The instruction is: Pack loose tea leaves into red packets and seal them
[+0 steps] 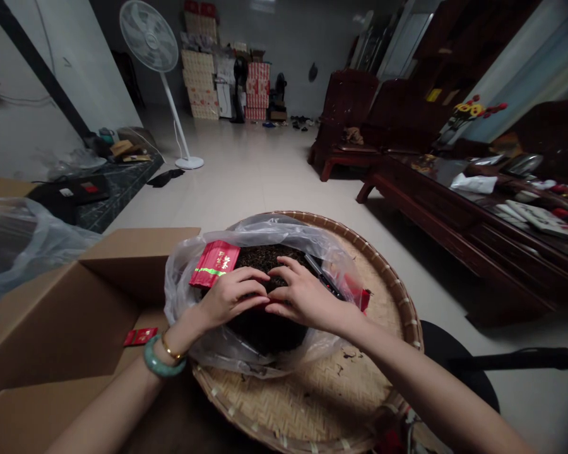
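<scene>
Bag [180, 277]: clear plastic, mouth spread wide; rests on round woven tray [307, 403]
Contents: dark leaf-like material [267, 340], loose, in the middle of the bag; lies directly below both hands
Hands: left hand [236, 293] and right hand [303, 293] together above the material, fingers curled, tips touching or nearly so; cannot tell whether anything is pinched between them
Red packet [216, 261]: at left side of bag opening, just beside left hand; gold characters, green stripe
Slim tool [324, 277]: silver and black; slants at right side of opening, near right hand
Left wrist: green bangle [159, 360], gold bracelet [171, 350]
Box [118, 290]: open cardboard, left of tray; smaller red sachet [141, 336] inside
Floor beyond: white standing fan [149, 38]
</scene>
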`<action>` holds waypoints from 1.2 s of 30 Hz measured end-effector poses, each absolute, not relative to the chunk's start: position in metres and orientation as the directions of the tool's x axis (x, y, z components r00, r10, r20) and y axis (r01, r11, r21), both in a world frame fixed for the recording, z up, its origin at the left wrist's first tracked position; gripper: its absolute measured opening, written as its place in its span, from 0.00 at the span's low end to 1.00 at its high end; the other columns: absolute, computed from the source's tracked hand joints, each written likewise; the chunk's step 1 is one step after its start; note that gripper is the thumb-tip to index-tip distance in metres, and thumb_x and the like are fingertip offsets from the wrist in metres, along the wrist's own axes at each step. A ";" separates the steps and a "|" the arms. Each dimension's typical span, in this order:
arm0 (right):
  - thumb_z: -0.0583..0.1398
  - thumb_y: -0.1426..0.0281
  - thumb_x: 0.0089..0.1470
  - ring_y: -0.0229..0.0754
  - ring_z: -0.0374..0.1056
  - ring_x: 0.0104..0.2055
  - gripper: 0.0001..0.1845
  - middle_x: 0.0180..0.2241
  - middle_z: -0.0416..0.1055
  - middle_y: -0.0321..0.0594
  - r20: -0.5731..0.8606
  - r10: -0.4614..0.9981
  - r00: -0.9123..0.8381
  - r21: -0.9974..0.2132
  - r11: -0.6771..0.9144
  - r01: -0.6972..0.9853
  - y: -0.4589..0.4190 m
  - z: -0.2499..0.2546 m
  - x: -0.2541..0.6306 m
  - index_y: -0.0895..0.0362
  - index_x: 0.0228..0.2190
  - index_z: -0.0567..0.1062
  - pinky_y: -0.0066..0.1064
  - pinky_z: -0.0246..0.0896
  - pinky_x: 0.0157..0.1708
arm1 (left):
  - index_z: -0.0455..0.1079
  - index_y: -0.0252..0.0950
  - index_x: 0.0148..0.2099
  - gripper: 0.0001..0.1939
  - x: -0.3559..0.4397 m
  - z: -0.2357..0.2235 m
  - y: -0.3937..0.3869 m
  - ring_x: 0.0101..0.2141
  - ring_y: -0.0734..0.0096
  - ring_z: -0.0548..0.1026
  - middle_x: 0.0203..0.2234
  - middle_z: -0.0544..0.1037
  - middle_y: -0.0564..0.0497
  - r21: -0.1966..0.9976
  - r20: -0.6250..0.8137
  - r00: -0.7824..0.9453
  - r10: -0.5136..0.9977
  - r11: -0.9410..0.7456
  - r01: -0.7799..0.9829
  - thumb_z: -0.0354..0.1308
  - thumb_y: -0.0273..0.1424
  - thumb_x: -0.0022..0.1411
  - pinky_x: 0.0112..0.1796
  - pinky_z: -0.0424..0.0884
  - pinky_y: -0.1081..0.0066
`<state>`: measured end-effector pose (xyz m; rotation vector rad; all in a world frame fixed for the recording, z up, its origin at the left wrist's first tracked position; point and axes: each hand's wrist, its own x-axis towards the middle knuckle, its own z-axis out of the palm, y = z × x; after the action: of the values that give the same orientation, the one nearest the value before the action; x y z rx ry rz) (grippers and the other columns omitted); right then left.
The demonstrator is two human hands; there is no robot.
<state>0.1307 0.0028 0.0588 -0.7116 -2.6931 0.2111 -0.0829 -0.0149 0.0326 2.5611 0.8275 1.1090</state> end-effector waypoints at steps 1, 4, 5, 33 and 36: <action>0.58 0.61 0.56 0.54 0.53 0.57 0.13 0.45 0.69 0.47 0.280 0.500 -0.820 -0.214 0.865 0.454 0.003 0.056 0.130 0.55 0.32 0.81 0.47 0.55 0.55 | 0.73 0.35 0.35 0.06 -0.082 0.031 -0.015 0.39 0.68 0.75 0.38 0.76 0.44 0.442 0.591 0.546 0.594 -0.804 0.398 0.55 0.29 0.62 0.39 0.72 0.70; 0.58 0.65 0.57 0.50 0.61 0.50 0.12 0.40 0.70 0.47 0.264 0.526 -0.808 -0.257 0.846 0.467 0.008 0.052 0.130 0.57 0.32 0.80 0.41 0.62 0.48 | 0.70 0.36 0.45 0.11 -0.080 0.023 -0.013 0.41 0.67 0.75 0.40 0.77 0.45 0.629 0.521 0.433 0.736 -0.674 0.388 0.58 0.31 0.59 0.43 0.71 0.67; 0.58 0.66 0.57 0.47 0.63 0.46 0.11 0.38 0.70 0.47 0.260 0.541 -0.800 -0.299 0.833 0.466 0.010 0.052 0.130 0.57 0.32 0.80 0.38 0.64 0.44 | 0.66 0.37 0.52 0.20 -0.079 0.020 -0.013 0.43 0.66 0.75 0.42 0.77 0.45 0.712 0.463 0.382 0.800 -0.592 0.376 0.61 0.32 0.57 0.45 0.70 0.65; 0.68 0.61 0.35 0.31 0.58 0.16 0.14 0.16 0.68 0.32 -0.069 0.992 -0.109 -0.997 -0.071 -0.007 -0.001 0.007 0.142 0.59 0.20 0.76 0.24 0.53 0.16 | 0.75 0.31 0.40 0.20 -0.017 -0.005 -0.026 0.27 0.68 0.77 0.29 0.81 0.48 0.982 -0.134 -0.011 0.991 0.131 -0.139 0.64 0.40 0.48 0.30 0.73 0.72; 0.68 0.62 0.36 0.31 0.57 0.16 0.13 0.17 0.67 0.32 -0.042 0.991 -0.128 -0.999 -0.044 -0.012 -0.001 0.002 0.141 0.59 0.20 0.76 0.24 0.53 0.16 | 0.76 0.31 0.38 0.17 -0.015 -0.005 -0.026 0.27 0.69 0.76 0.28 0.81 0.49 0.989 -0.100 0.024 0.995 0.102 -0.107 0.64 0.40 0.49 0.30 0.72 0.73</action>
<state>0.1410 -0.0014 0.0020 -1.1669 -1.2711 1.3418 -0.0155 -0.0257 -0.0051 1.0645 1.1627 1.1705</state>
